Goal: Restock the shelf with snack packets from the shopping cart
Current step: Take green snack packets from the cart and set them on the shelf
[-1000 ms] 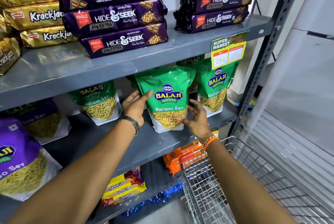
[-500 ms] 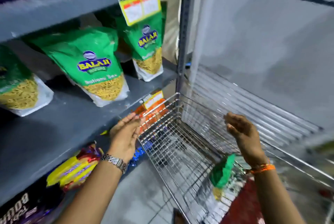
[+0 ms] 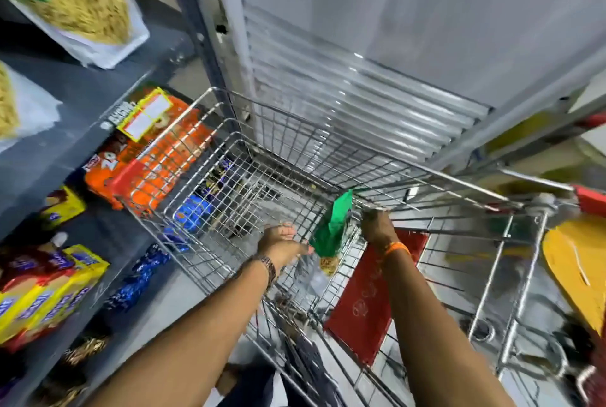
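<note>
A green snack packet point(image 3: 332, 228) stands on edge inside the wire shopping cart point(image 3: 229, 157), near its rear wall. My left hand point(image 3: 281, 243) reaches in from the left, fingers spread, touching the packet's lower side. My right hand point(image 3: 377, 227) is at the packet's right with curled fingers; blur hides whether it grips the packet. The grey shelf point(image 3: 82, 95) lies to the left, with green-and-white sev packets point(image 3: 78, 6) standing on it.
The lower shelf holds orange packets point(image 3: 164, 157) pressed against the cart, plus yellow packets point(image 3: 42, 295) and blue packets point(image 3: 137, 278). A red flap point(image 3: 364, 308) hangs in the cart's seat. A ribbed white panel point(image 3: 360, 95) stands ahead, and a yellow object point(image 3: 577, 265) lies at right.
Both hands left the packet on the shelf and swung right and down into the cart. They have closed in on either side of the green packet there.
</note>
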